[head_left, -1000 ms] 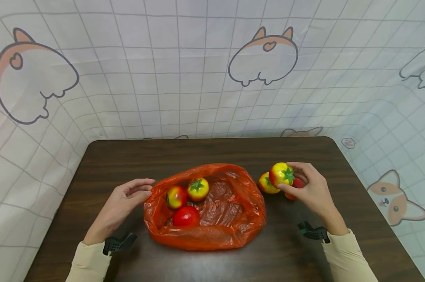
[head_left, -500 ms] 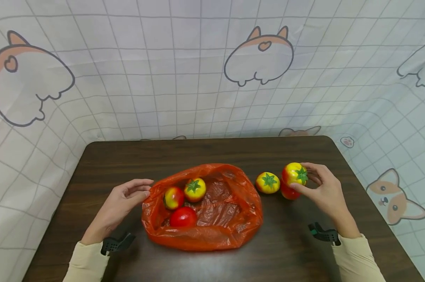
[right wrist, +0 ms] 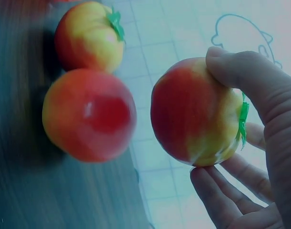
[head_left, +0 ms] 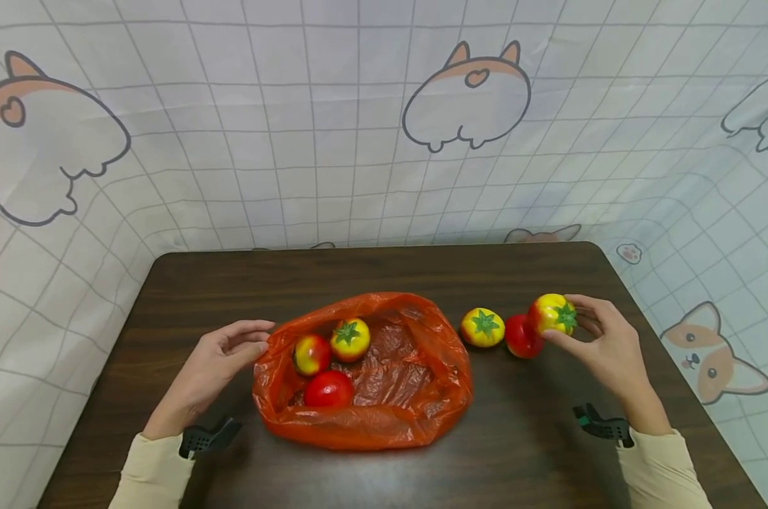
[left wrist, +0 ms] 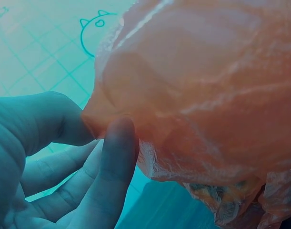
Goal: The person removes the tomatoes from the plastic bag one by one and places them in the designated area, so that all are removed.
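My left hand [head_left: 221, 367] pinches the left edge of an orange plastic bag [head_left: 384, 428] between thumb and finger, as the left wrist view shows up close. The bag's mouth gapes upward, with a red tomato [head_left: 329, 389] and two red-and-yellow ones [head_left: 350, 340] inside. At the right, my right hand [head_left: 603, 343] holds a red-and-yellow tomato [head_left: 552, 314] by its sides, its green leafy top [right wrist: 243, 119] toward the palm. Left of it on the table are a redder tomato [head_left: 522, 338] and a yellow one with a green top [head_left: 482, 327], side by side.
The dark wooden table [head_left: 244, 272] has rounded far corners. A white grid-patterned cloth [head_left: 333, 127] with cartoon corgis hangs behind it and along both sides. Each wrist wears a black strap [head_left: 603, 424].
My right hand has moved right with the tomato, past the redder one, which now shows between it and the yellow one. The left hand keeps its hold on the bag's edge.
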A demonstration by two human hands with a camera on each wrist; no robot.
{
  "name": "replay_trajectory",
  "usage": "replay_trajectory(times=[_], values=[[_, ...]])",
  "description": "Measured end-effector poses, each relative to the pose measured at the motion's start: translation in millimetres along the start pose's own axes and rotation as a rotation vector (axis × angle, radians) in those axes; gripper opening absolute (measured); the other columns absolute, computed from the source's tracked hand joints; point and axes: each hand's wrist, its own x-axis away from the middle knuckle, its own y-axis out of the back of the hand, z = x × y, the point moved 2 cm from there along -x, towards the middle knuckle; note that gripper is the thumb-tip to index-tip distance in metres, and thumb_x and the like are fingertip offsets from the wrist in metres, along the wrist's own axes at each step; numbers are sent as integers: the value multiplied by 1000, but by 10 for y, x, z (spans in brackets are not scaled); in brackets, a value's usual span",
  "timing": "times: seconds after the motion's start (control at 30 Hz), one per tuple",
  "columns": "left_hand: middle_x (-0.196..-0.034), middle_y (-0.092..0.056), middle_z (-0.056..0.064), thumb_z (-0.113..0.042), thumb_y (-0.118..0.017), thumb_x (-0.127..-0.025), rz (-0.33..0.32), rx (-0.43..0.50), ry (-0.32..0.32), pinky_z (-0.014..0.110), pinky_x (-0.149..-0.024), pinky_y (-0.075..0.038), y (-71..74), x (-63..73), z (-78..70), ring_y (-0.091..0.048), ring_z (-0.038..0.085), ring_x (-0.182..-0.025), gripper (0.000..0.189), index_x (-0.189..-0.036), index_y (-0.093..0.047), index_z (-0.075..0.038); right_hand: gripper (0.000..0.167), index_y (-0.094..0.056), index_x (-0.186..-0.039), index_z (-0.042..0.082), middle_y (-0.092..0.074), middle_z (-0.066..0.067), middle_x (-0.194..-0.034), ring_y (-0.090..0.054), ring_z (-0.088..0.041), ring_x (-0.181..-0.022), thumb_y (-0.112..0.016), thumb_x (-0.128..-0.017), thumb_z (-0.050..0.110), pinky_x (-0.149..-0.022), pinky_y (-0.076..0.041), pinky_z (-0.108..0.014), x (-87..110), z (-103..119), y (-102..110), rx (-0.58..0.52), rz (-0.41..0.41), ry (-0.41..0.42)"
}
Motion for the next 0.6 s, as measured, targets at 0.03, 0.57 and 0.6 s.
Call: replay_trajectory(times=[0.03, 0.57, 0.6], values=[[-122, -70, 1, -29, -66, -102, 0, 0, -2, 22, -94, -60, -1, 0, -3, -73, 6, -107, 50, -144, -55, -4, 65, -59, -138, 11, -60, -10, -132, -47, 26, -106, -89, -83, 28, -89, -39, 7, 1, -11, 14, 0, -2, 2], [-128, -68, 10, -32, -66, -102, -16, -41, 21, 25, -94, -61, -12, 8, -37, -72, 5, -107, 50, -144, -55, -7, 66, -60, -137, 7, -60, -13, -131, -46, 27, -104, -90, -81, 24, -86, -39, 8, 39, -231, 124, 32, -21, -14], [-128, -68, 11, -33, -66, -102, -17, -45, 24, 25, -95, -61, -14, 10, -39, -72, 5, -107, 50, -144, -56, -7, 66, -60, -137, 6, -61, -13, -130, -46, 27, -103, -90, -81, 24, -86, -39, 8, 42, -246, 130, 37, -20, -14]])
